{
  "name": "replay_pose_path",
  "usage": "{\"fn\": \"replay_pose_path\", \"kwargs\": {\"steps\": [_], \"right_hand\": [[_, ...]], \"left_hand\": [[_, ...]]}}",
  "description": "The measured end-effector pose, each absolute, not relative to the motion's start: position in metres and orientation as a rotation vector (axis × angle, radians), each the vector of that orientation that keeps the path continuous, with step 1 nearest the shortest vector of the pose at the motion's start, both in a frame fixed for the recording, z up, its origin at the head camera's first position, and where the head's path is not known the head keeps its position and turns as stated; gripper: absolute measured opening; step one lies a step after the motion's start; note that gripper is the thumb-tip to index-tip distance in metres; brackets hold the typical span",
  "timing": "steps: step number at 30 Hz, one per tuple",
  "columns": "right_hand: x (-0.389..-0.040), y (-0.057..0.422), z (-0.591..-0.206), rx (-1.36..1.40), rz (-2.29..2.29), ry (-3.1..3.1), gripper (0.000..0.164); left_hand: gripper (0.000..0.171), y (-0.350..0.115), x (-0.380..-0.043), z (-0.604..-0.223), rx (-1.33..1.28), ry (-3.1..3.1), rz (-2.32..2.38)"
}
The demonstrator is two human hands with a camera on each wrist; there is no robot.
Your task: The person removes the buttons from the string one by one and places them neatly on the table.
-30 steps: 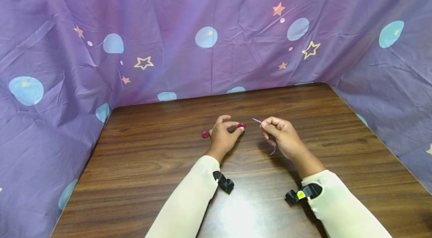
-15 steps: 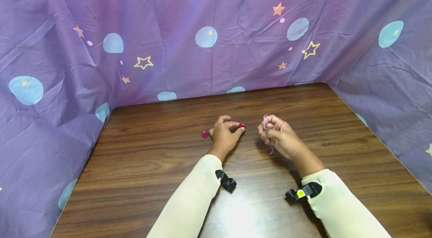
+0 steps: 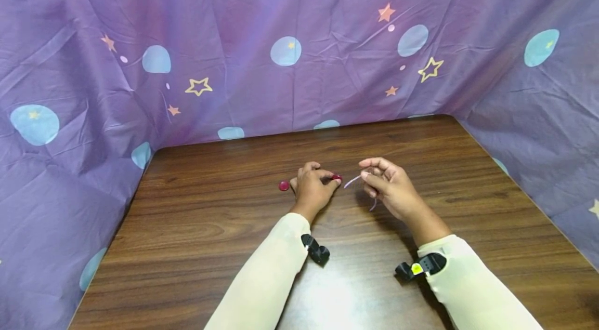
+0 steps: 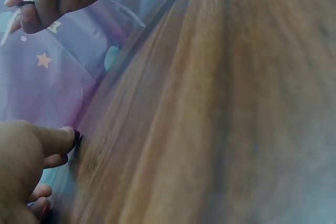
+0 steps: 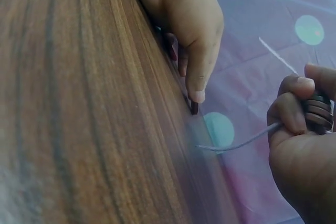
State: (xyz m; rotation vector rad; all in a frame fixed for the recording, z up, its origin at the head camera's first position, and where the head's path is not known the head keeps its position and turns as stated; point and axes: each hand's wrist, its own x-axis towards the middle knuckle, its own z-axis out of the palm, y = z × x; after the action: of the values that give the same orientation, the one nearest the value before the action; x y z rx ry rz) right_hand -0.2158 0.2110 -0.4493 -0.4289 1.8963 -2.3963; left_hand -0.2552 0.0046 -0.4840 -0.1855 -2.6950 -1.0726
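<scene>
In the head view my left hand (image 3: 312, 188) pinches a dark red button (image 3: 336, 177) between thumb and forefinger, close over the table. Another dark red button (image 3: 284, 185) lies flat just left of that hand. My right hand (image 3: 390, 189) pinches a lilac string (image 3: 352, 181) near one end. The string's free tip slants down toward the pinched button, a small gap apart, while its other end dangles below the palm. In the right wrist view, several dark discs (image 5: 318, 113) sit stacked within the right hand's curled fingers.
The brown wood-grain table (image 3: 201, 247) runs back to a purple curtain (image 3: 243, 34) printed with stars and pale blue circles. Black camera mounts sit on both wrists, over cream sleeves (image 3: 262, 278).
The string tip in my right hand has swung from pointing up and left, through upright, to slanting down left toward the button. My left hand has shifted slightly right with its button.
</scene>
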Motion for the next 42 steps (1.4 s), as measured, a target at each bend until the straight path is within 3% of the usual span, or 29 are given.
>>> {"fn": "replay_pose_path", "kwargs": {"steps": [17, 30, 42], "right_hand": [[-0.2134, 0.2125, -0.4468, -0.379, -2.266, 2.016, 0.030], [-0.2144, 0.2136, -0.4513, -0.662, -2.296, 1.976, 0.047], [-0.2122, 0.2117, -0.4485, -0.603, -2.262, 1.988, 0.045]], "left_hand": [[0.029, 0.0068, -0.2575, -0.4861, -0.179, -2.744, -0.993], [0.033, 0.0059, -0.2568, -0.4848, -0.203, -2.734, -1.003], [0.033, 0.0061, -0.2557, -0.4840, -0.199, -2.747, -0.999]]}}
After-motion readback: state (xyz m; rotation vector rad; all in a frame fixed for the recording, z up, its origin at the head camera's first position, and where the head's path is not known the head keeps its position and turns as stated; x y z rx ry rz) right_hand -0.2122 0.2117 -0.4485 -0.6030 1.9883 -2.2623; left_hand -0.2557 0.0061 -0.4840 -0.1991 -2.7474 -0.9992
